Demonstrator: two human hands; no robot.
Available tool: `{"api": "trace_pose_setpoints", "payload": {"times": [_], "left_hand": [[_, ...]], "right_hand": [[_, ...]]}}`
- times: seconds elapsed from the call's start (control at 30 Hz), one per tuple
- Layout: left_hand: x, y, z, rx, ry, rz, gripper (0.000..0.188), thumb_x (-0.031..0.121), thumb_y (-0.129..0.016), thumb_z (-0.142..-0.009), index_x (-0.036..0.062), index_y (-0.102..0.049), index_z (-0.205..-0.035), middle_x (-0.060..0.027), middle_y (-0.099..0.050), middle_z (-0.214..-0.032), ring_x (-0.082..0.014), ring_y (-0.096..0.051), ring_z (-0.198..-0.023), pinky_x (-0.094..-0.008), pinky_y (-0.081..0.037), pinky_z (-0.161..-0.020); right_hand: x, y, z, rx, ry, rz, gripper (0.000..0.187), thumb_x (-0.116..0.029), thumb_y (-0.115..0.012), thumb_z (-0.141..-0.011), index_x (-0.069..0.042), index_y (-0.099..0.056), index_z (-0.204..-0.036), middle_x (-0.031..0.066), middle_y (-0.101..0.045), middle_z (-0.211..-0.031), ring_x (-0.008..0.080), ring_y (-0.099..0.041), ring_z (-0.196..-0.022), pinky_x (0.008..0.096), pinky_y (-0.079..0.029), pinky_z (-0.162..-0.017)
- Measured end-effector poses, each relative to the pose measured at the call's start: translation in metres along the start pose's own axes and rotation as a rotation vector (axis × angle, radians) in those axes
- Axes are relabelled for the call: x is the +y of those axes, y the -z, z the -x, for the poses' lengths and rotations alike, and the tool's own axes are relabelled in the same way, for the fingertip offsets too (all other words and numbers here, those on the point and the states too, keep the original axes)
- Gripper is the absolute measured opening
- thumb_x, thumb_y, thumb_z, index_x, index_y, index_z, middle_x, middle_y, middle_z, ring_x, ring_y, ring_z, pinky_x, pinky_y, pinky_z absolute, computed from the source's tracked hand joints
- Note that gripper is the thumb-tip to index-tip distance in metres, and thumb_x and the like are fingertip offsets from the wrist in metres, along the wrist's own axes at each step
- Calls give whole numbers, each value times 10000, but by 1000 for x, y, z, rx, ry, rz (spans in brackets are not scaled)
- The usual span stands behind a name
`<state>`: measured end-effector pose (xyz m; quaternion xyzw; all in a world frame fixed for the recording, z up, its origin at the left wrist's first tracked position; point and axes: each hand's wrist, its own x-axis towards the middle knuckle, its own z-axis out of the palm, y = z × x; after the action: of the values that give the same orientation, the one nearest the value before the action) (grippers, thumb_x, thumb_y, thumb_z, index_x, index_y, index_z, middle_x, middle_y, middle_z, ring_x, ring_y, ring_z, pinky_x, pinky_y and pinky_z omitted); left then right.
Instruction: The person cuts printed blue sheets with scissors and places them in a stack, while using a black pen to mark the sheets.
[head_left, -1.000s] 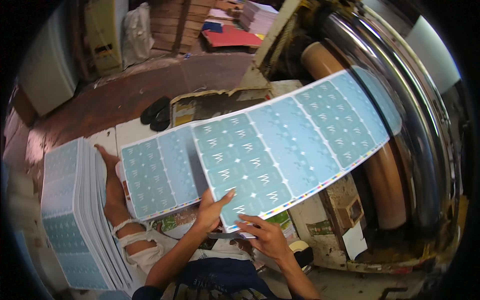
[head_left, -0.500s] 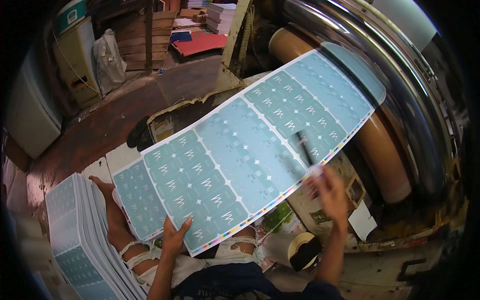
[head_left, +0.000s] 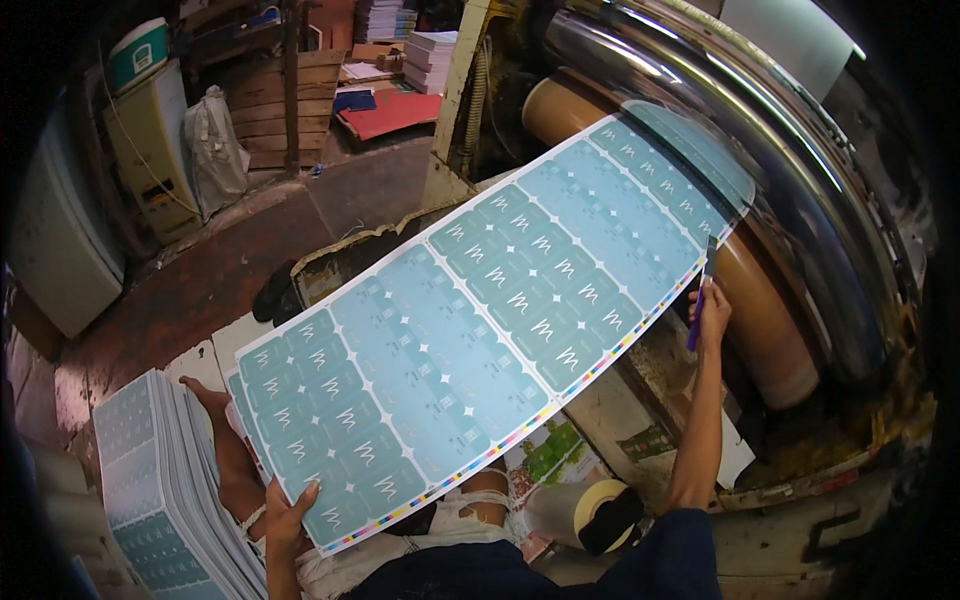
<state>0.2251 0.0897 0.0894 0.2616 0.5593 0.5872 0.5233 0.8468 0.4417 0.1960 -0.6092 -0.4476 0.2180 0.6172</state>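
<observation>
A long printed sheet (head_left: pixel 430 340) in teal and pale blue panels slopes from my lap up to the rollers. My left hand (head_left: pixel 288 515) pinches its near left corner, thumb on top and fingers hidden beneath. In my right hand (head_left: pixel 712 312) is a utility knife (head_left: pixel 694 328) with a purple handle and dark blade. The blade points up at the sheet's right edge, close to the brown roller (head_left: pixel 765 315); I cannot tell whether it touches. The sheet's far end runs in under the shiny metal roller (head_left: pixel 690 80).
A tall stack of printed sheets (head_left: pixel 130 480) stands at my left. Right of my knees lies a roll of film (head_left: pixel 560 512) with a black piece on its end. A worn metal frame (head_left: pixel 452 130) rises beside the rollers. Farther off are a red board (head_left: pixel 395 115) and a white sack (head_left: pixel 214 150).
The sheet has slid toward me and down to the left, with my left hand drawing back on its corner. My right hand has moved up and right along the sheet's edge with the knife.
</observation>
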Motion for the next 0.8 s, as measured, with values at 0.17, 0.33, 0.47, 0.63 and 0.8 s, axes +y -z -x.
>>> {"api": "trace_pose_setpoints", "payload": {"times": [0.17, 0.33, 0.47, 0.63, 0.8], "left_hand": [[-4, 17, 4, 21, -8, -68, 526, 127, -745, -834, -44, -488, -1259, -126, -638, -1089, -184, -623, -953, -314, -507, -858], [-7, 32, 6, 62, -28, -78, 501, 104, -725, -844, -56, -487, -1255, -142, -643, -1077, -193, -638, -925, -322, -535, -817], [-16, 38, 13, 118, 20, 67, 484, 96, -708, -855, -63, -490, -1258, -150, -652, -1058, -210, -655, -891, -336, -553, -787], [-29, 41, 24, 171, 24, 104, 481, 103, -697, -868, -62, -488, -1269, -149, -657, -1053, -208, -660, -890, -337, -553, -791], [-26, 39, 36, 223, -46, -13, 502, 137, -694, -883, -61, -471, -1287, -129, -646, -1107, -193, -649, -927, -313, -532, -809]], "right_hand": [[22, -10, 22, -32, 29, 84, 332, -342, -576, -979, -40, -649, -1098, 47, -624, -696, 76, -496, -461, 222, -380, -405], [16, -21, 37, 392, 521, 570, 413, -151, -717, -845, -83, -622, -1242, 37, -609, -727, 146, -582, -598, 354, -444, -545], [-23, -19, 32, 221, 809, 901, 500, 32, -670, -736, -214, -683, -1170, 95, -536, -928, 299, -616, -735, 411, -512, -644], [-44, 1, -9, -69, 988, 992, 481, 95, -647, -691, -166, -701, -1092, 88, -562, -908, 282, -652, -780, 397, -525, -640], [-97, -11, -19, -140, 1055, 756, 453, 173, -643, -694, -57, -693, -1081, 114, -592, -1069, 251, -664, -934, 331, -534, -737]]}}
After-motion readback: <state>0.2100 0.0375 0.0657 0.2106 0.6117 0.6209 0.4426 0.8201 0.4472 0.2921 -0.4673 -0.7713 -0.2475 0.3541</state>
